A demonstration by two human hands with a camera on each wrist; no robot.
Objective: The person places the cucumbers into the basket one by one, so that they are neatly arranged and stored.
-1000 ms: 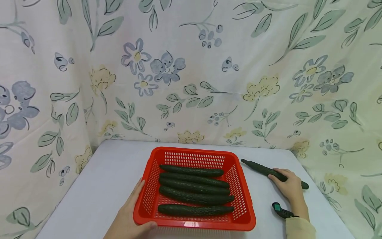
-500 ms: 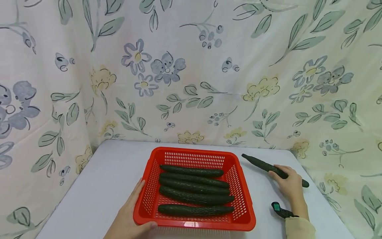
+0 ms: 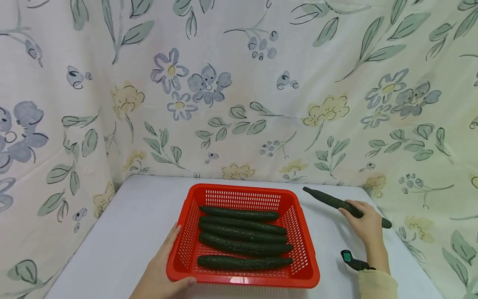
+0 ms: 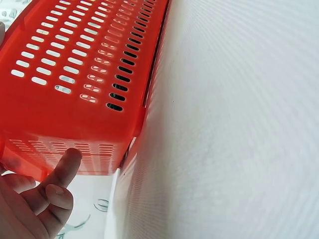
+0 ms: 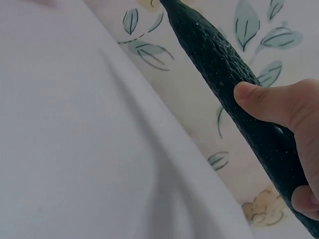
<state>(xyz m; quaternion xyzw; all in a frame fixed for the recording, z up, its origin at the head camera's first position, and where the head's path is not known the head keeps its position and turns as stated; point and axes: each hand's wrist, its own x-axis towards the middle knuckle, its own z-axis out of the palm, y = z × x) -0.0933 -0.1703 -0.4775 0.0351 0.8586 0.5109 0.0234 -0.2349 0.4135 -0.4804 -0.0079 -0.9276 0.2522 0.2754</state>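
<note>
A long dark green cucumber [image 3: 325,198] is held in my right hand [image 3: 364,222], raised over the right side of the table and slanting, its narrow end up and to the left. In the right wrist view the thumb [image 5: 269,102] presses along one side of the cucumber [image 5: 214,64], with a fingertip showing on it lower down. My left hand [image 3: 160,265] grips the near left corner of a red plastic basket [image 3: 239,280], thumb at the front rim. Its other fingers [image 4: 65,167] touch the slotted outer wall. Several cucumbers [image 3: 244,263] lie side by side in the basket.
The white table [image 3: 123,241] extends on both sides of the basket. A floral curtain [image 3: 239,137] hangs behind it and along both sides. A black watch-like device [image 3: 356,261] is strapped on the right wrist, above a beige sleeve [image 3: 377,284].
My right hand has lifted the cucumber up off the table, and its shadow now shows below. The left hand, the basket and the cucumbers in it have stayed in place.
</note>
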